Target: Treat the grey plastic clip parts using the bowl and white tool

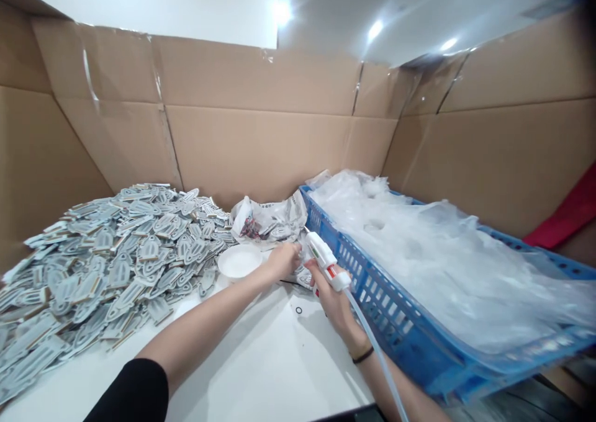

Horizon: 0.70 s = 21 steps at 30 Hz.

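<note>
My right hand (pixel 331 299) grips a white hot glue gun (pixel 323 257) with red markings, its nozzle pointing up and away. A pale translucent stick (pixel 375 347) runs out of its rear end, down past my wrist. Just left of the gun is my left hand (pixel 285 259), its fingers closed; whatever they hold is hidden. A shallow white round dish (pixel 239 262) stands beside my left wrist. Behind my hands lies a crumpled plastic bag (pixel 279 214) with small dark red pieces showing. Some grey-white pieces are partly visible below and between my hands.
A large heap of flat grey-white pieces (pixel 116 254) covers the left side. On the right stands a blue crate (pixel 372 279) full of clear plastic bags (pixel 419 248). Cardboard walls (pixel 261 136) enclose the white table (pixel 261 354). A small black ring (pixel 298 310) lies on it.
</note>
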Motion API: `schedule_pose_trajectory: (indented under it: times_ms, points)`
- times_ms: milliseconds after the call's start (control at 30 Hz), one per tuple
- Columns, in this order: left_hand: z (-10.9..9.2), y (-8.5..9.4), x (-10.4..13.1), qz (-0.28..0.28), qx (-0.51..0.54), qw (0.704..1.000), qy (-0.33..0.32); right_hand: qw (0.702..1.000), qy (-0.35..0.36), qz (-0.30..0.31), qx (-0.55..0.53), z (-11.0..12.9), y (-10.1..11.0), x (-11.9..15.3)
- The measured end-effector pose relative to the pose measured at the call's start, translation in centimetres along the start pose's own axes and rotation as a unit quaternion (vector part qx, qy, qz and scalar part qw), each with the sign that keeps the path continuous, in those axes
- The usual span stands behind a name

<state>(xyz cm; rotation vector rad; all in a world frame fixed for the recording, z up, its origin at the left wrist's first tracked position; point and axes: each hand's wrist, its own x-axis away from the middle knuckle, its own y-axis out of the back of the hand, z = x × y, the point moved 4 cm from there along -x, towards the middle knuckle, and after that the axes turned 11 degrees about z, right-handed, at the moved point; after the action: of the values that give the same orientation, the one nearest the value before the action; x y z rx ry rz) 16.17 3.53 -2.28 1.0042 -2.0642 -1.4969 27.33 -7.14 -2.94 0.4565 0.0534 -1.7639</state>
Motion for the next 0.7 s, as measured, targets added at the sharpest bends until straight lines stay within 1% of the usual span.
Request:
schedule_pose_trajectory:
  times_ms: [67,133,233,300,400,467,600,700]
  points:
    - [0.4,0.8,0.8,-0.016,0.0,1.0,0.006,1.0,0.013,0.001,0.015,0.1,0.1,0.0]
    - [0.6,1.9,2.5,-0.036,-0.001,0.999,0.015,0.999,0.033,-0.013,0.027,0.3,0.2,0.0]
    - [0.3,3.5,6.1,-0.056,0.025,0.998,0.015,0.998,0.047,-0.017,0.031,0.9,0.1,-0.1]
    - [0.3,4.0,8.8,-0.06,0.054,0.997,0.019,0.999,0.029,-0.004,0.027,1.2,-0.2,-0.4]
    - [0.9,4.2,12.2,-0.058,0.079,0.995,0.036,1.0,0.008,0.007,0.02,1.4,-0.9,-0.8]
    - [1.6,3.9,13.7,-0.034,0.084,0.995,0.047,0.999,0.022,0.011,0.03,1.4,-1.3,-1.0]
    - [2.9,3.1,15.4,0.038,0.087,0.991,0.09,0.99,0.077,0.016,0.115,1.1,-1.9,-0.8]
    - [3.0,3.0,16.3,0.037,0.037,0.992,0.111,0.98,0.117,0.019,0.161,1.1,-1.9,-0.4]
